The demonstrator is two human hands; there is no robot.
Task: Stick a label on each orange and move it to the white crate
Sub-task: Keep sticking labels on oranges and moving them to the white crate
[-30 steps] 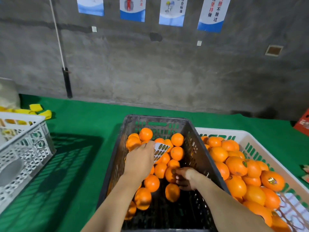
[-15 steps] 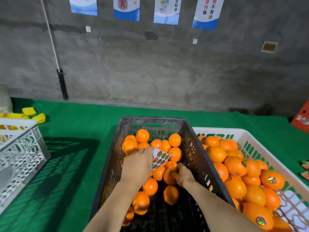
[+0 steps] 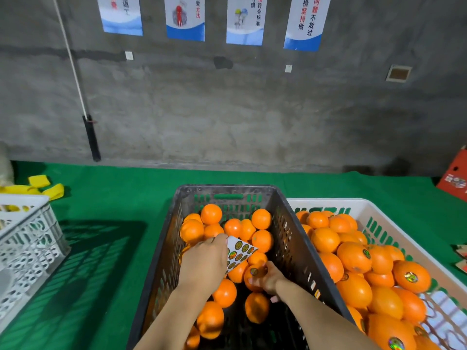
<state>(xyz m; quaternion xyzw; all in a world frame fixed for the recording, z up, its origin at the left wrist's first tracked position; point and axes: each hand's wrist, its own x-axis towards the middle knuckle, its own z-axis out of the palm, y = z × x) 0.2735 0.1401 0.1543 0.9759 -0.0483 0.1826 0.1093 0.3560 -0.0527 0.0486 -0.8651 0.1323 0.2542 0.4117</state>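
orange: in the black crate, about mid-length, on top of the loose pile. A round label shows on its upper face.
right hand: its fingers are curled round the orange from the near right, gripping it.
label state: it looks stuck down, but I cannot tell whether its edges are pressed flat.
left hand: just left of the orange, pinching the sheet of labels. The sheet fans up and to the right, above the orange, and the hand holds nothing else.
key relation: the white crate lies to the right of the held orange, past the black crate's right wall. The two crates sit side by side along that wall.
nearer hand: the right, which already has the fruit. The left is taken up with the sheet.
likely move: up first, since the wall's rim is above the orange, then right and down.
landing spot: the white crate is heaped with oranges, many of them labelled. Bare liner shows toward its near right corner, so there is room there.
left crate: well apart on the green tabletop. I judge it is not the target, since the labelled fruit is in the crate on the right.
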